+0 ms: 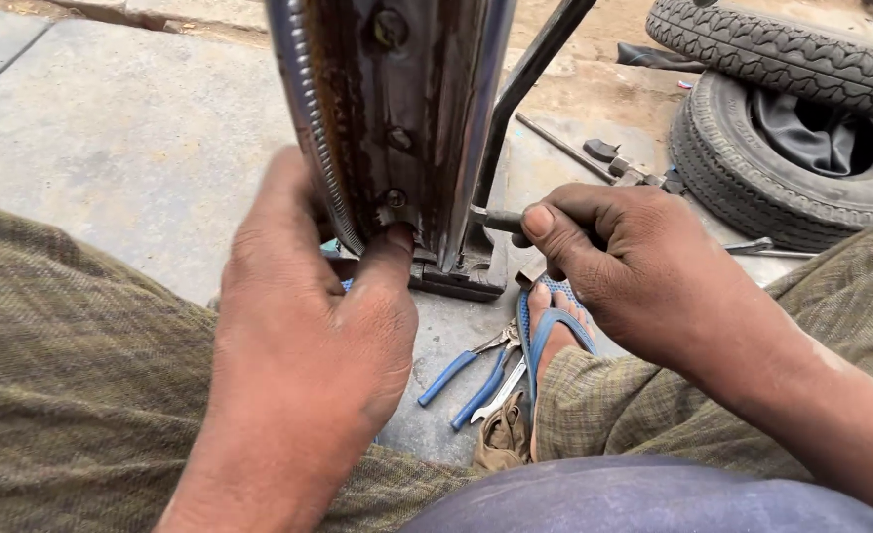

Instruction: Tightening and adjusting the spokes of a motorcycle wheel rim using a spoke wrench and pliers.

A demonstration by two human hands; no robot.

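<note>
A dark, rusty metal rim section [397, 109] with bolts and a beaded edge stands upright in front of me. My left hand [308, 326] grips its lower edge, thumb pressed against the bottom near a bolt. My right hand [619, 266] is closed around the handle of a dark tool [491, 218] whose tip meets the right edge of the rim section. A black metal bar [525, 84] rises at a slant behind the rim.
Blue-handled pliers [476, 370] lie on the concrete between my knees, beside my foot in a blue sandal [547, 321]. Two stacked tyres [782, 118] sit at the upper right. Small metal tools [624, 168] lie near them. A black block [456, 276] sits under the rim.
</note>
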